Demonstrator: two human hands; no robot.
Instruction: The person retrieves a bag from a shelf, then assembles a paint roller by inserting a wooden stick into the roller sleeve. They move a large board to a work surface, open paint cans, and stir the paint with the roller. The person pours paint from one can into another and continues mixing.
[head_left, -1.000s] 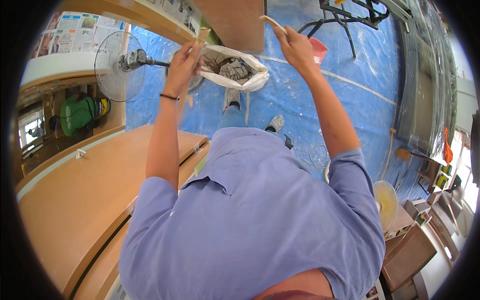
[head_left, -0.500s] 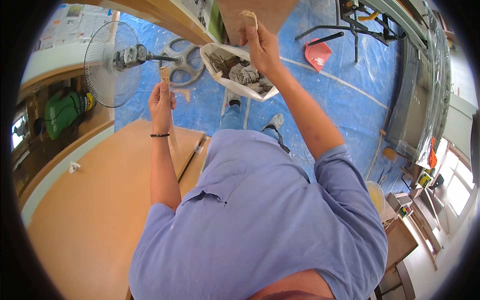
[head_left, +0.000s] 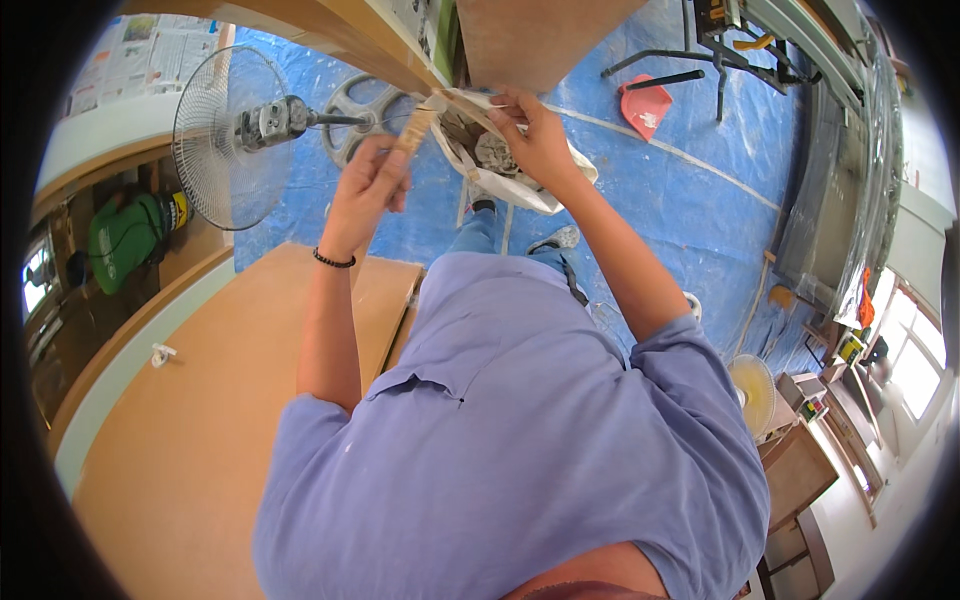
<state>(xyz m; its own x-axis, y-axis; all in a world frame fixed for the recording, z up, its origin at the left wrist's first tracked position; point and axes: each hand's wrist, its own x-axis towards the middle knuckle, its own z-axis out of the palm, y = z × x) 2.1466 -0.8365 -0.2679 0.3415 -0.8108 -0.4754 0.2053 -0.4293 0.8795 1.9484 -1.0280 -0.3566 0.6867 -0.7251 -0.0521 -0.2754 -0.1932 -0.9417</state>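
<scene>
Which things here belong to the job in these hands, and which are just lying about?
Probably in the job: tan strip, held in the left hand; white bag of crumpled scraps, behind the right hand in this view.

Likely lying about: red dustpan on the blue sheet; grey fan; yellow fan.

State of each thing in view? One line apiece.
Left hand: closed on tan strip
Tan strip: gripped, partly hidden
White bag: open, crumpled material inside
Right hand: fingers bent, over white bag; grip unclear
Pink dustpan: lying on blue sheet
Blue sheet: spread underfoot, wrinkled
Left-side fan: upright, spinning unclear
Yellow fan: spinning unclear
</scene>
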